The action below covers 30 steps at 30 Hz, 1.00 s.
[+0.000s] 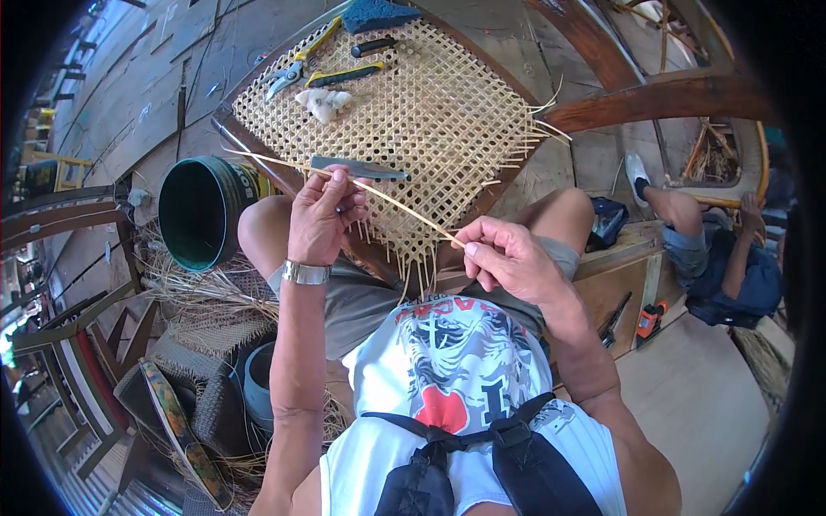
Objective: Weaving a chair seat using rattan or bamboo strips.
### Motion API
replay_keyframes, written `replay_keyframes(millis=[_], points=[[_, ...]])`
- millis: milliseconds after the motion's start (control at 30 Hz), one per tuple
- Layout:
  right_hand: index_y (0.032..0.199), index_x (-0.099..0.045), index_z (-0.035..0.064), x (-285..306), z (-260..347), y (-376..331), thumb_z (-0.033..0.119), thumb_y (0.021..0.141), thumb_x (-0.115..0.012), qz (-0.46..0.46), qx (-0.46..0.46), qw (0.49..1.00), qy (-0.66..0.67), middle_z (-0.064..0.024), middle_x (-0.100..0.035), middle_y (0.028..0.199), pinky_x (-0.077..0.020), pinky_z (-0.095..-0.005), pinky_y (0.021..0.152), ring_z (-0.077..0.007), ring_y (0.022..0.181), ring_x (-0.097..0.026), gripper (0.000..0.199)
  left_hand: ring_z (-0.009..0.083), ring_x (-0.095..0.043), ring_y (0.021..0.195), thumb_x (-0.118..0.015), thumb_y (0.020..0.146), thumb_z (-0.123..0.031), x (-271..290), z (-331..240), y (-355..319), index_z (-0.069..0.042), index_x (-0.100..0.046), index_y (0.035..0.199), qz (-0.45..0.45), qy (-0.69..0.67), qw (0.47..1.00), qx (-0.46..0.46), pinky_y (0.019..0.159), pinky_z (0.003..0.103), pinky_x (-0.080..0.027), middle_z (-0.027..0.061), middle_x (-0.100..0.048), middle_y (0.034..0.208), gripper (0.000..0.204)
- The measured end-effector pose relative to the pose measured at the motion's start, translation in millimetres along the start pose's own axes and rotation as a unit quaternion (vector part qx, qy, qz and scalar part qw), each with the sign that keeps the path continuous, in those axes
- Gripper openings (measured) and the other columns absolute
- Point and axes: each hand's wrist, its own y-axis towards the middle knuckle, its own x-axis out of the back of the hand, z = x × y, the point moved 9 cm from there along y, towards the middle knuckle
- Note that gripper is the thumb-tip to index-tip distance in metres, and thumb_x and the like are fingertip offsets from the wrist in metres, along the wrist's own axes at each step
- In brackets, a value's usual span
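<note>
A thin cane strip runs between my hands, over the near part of a woven cane seat panel in a brown wooden frame. My left hand pinches the strip toward its left end, which sticks out beyond the fingers. With thumb and fingers, my right hand grips its other end. A grey knife blade shows just beyond my left hand; its handle is hidden. Loose cane ends poke out along the panel's right and near edges.
On the panel lie yellow-handled pruning shears, a yellow-and-black cutter, a black-handled tool, a whitish wad and a blue cloth. A dark green bucket stands left, near cane scraps. Another person sits at right.
</note>
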Motion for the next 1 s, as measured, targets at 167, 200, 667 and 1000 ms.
replay_keyframes(millis=[167,200,667,1000], points=[[0.114,-0.061,-0.0002,-5,8,-4,0.009,0.101,-0.053,0.012,-0.009,1.000,0.005,-0.0013,-0.062,0.078,-0.0408,-0.0192,0.050,-0.0029,0.056,-0.050,0.017,0.0106,-0.067,0.074,-0.060,0.103,-0.023,3,-2,1,-0.008,-0.060,0.111,0.003,0.009,1.000,0.007,0.064,0.025,-0.059,0.0123,-0.073,0.100,0.017],[0.114,-0.061,-0.0002,-7,13,-5,0.009,0.101,-0.053,0.022,0.007,1.000,0.012,-0.0013,-0.062,0.078,-0.0408,-0.0192,0.050,-0.0029,0.056,-0.050,0.017,0.0106,-0.067,0.074,-0.060,0.103,-0.023,2,-1,0,-0.008,-0.060,0.111,0.015,0.004,1.000,0.012,0.064,0.025,-0.059,0.0123,-0.073,0.100,0.017],[0.103,-0.066,0.0028,34,-25,-17,0.015,0.102,-0.059,-0.045,0.008,0.997,-0.068,0.0076,-0.053,0.075,-0.0362,-0.0183,0.056,-0.0005,0.063,-0.044,0.014,0.0122,-0.064,0.080,-0.059,0.103,-0.025,70,-214,-15,-0.004,-0.064,0.118,-0.110,0.158,0.927,-0.321,0.071,0.026,-0.053,0.0106,-0.072,0.103,0.027],[0.106,-0.064,0.0031,19,-3,-10,0.013,0.103,-0.056,-0.048,0.122,0.991,0.002,0.0056,-0.052,0.073,-0.0333,-0.0179,0.054,-0.0016,0.061,-0.043,0.013,0.0102,-0.063,0.085,-0.071,0.095,-0.014,42,-96,26,-0.003,-0.063,0.128,-0.170,0.437,0.833,-0.294,0.074,0.024,-0.052,0.0041,-0.070,0.105,0.036]])
